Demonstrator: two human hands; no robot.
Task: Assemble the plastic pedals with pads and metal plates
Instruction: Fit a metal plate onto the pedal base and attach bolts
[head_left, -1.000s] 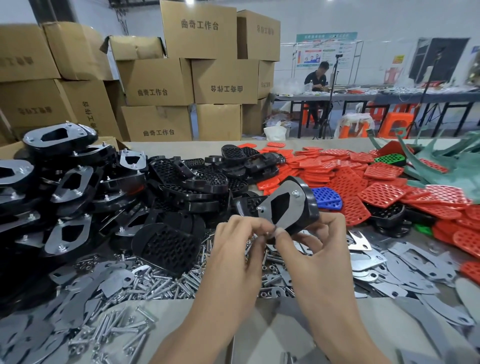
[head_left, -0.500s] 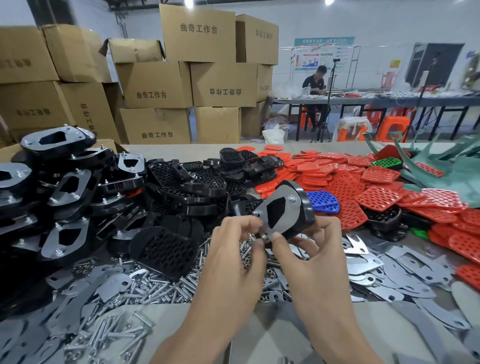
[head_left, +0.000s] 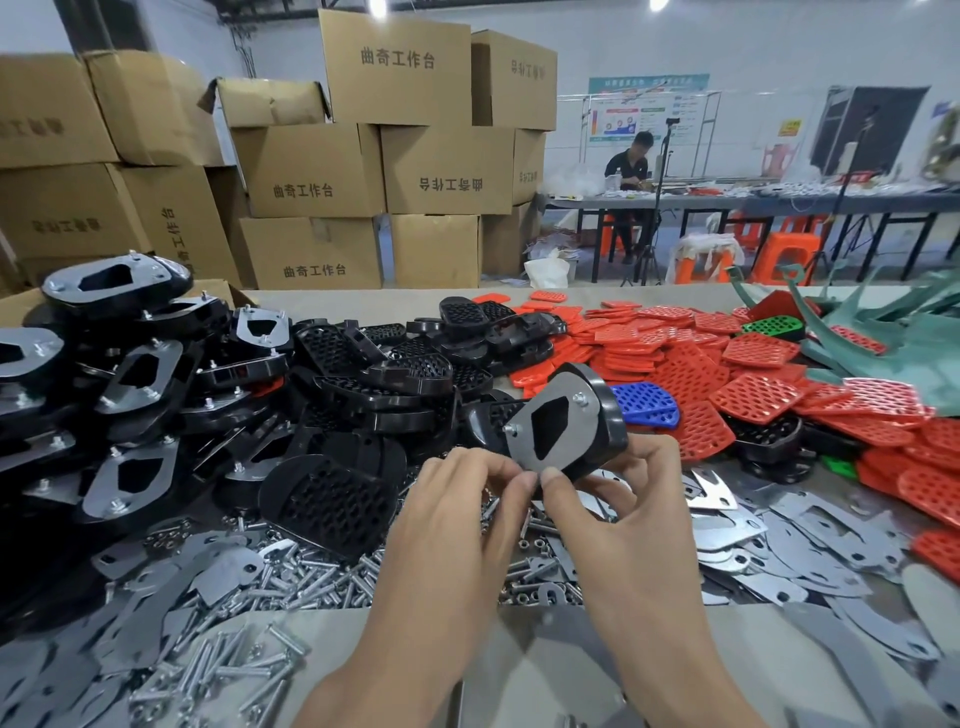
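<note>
Two hands at work, one unit in progress. Loose bolts (head_left: 291, 577) and spare plates (head_left: 810, 525): on the table (head_left: 545, 670), nearer than the pedal. Left hand (head_left: 457, 499): fingertips pinch the pedal's lower corner, as a second ago. Right hand (head_left: 618, 514): grips the pedal (head_left: 612, 415) from below, raised off the table, metal plate (head_left: 576, 434) showing, barely shifted since. Two nuts (head_left: 580, 399) seated; third fixing probably still being threaded. Finished pedals (head_left: 130, 374): left of it. Red pads (head_left: 753, 395): right, beyond.

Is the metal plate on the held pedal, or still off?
On. The metal plate lies flat on the black pedal, two bolt ends poking through. Its lowest corner hides behind the left hand and right hand: cannot tell.
</note>
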